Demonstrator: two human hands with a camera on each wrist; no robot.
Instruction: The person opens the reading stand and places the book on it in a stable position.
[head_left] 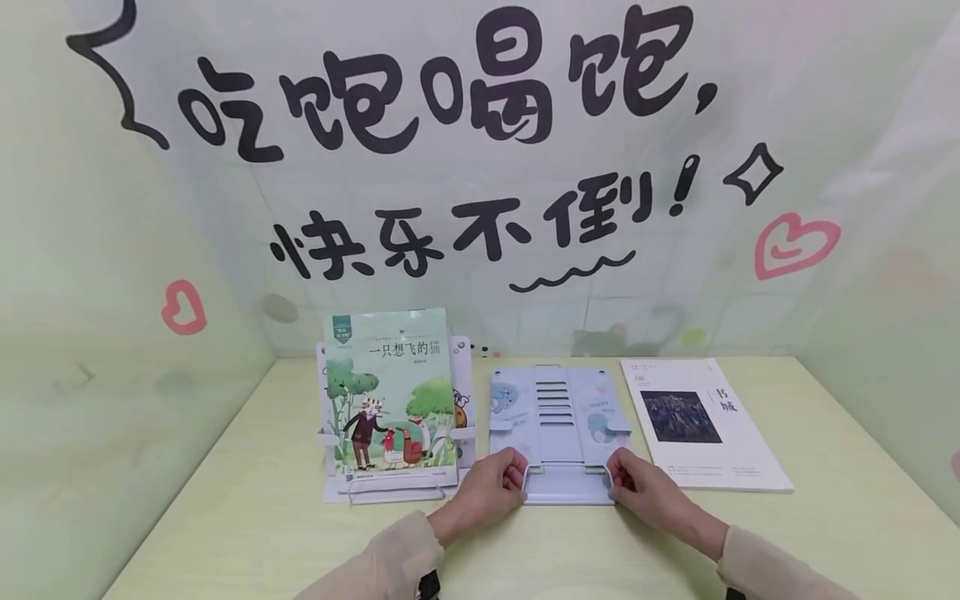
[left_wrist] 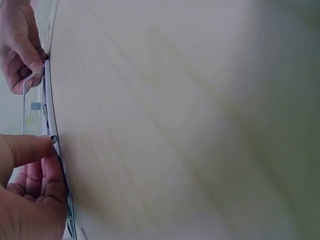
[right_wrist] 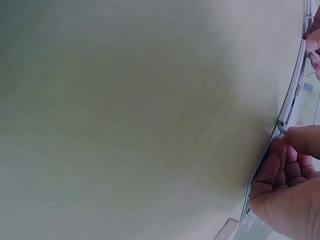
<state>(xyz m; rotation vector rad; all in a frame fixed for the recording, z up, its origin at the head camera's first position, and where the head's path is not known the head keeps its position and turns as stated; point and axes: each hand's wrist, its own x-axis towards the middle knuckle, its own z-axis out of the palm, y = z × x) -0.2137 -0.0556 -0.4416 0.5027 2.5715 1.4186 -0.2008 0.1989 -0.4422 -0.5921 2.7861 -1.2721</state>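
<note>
A: Start with your head view. The wall (head_left: 420, 183) before you reads "吃饱喝饱,快乐不倒!" To your left, the green book (head_left: 393, 400) propped on a white stand (head_left: 462, 367) is titled "一只想飞的猫". To your right, a white-covered book (head_left: 697, 425) lies flat, marked "书城".

B: And between them your pale-blue stand (head_left: 557, 442) lies flat on the table (head_left: 247, 467): a column of slots down its middle, blue cartoon prints either side, the word "Happy" on the right. At its near edge your left hand (head_left: 491, 487) and right hand (head_left: 648, 492) each pinch one side of the bent wire (head_left: 528, 468).

A: Your left wrist view?

B: Your left thumb and fingertip close over the wire at the stand's edge; your right hand is farther along.

A: Your right wrist view?

B: Thumb and finger pinch the wire there too, though edge-on I can't be sure whether its end sits in the stand.
</note>
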